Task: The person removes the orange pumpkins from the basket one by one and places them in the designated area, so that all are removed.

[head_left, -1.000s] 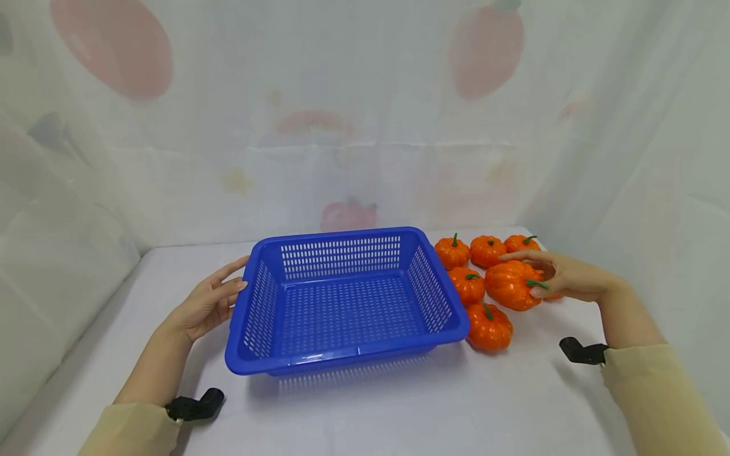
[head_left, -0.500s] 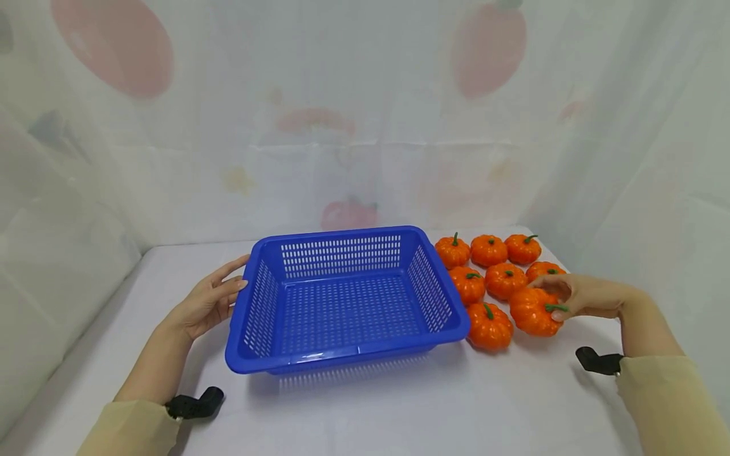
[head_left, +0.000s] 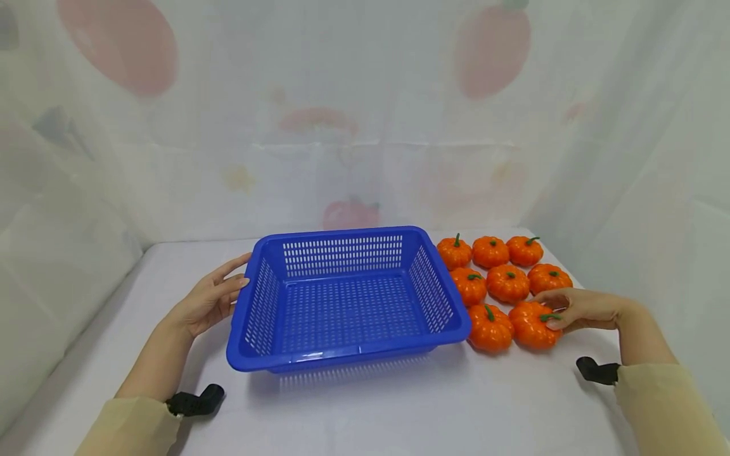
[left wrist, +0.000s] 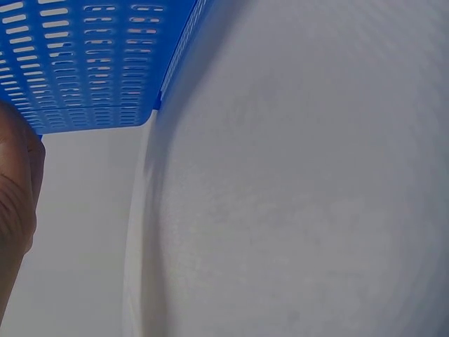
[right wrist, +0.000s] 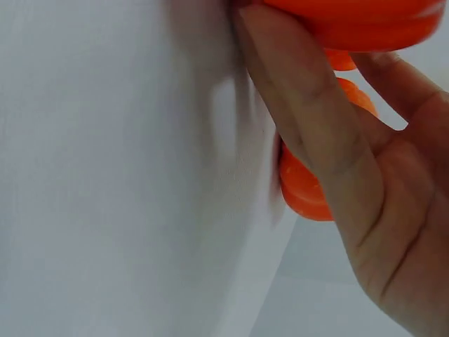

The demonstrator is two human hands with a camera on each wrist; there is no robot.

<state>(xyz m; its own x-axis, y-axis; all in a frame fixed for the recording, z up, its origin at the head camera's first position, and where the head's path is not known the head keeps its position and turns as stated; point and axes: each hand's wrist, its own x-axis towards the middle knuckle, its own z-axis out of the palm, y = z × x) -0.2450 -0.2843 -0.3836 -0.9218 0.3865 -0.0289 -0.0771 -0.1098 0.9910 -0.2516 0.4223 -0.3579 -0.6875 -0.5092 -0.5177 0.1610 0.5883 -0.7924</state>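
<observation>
A blue plastic basket [head_left: 342,353] with slotted walls stands in the middle of the white table. My left hand [head_left: 208,301] touches the outside of its left rim with thumb and fingertips, fingers loosely bent. In the left wrist view, part of this hand [left wrist: 15,182] shows beside the basket's slotted wall [left wrist: 91,63]. My right hand [head_left: 582,310] holds an orange pumpkin [head_left: 530,326] with a green stem, thumb near the stem and fingers behind. This pumpkin is at the front right of the pumpkin group, at table level. The right wrist view shows fingers [right wrist: 316,105] against the pumpkin's side [right wrist: 379,24].
Several similar pumpkins [head_left: 507,283] sit in rows right of the basket, the nearest [head_left: 490,329] close to its right rim. A printed white curtain [head_left: 399,183] hangs behind the table, and white cloth encloses both sides. Bare white table [head_left: 388,411] lies in front.
My right hand has carried the pumpkin from above the middle of the group toward the front right and lowered it, uncovering the pumpkins behind. The left hand and basket stay in place.
</observation>
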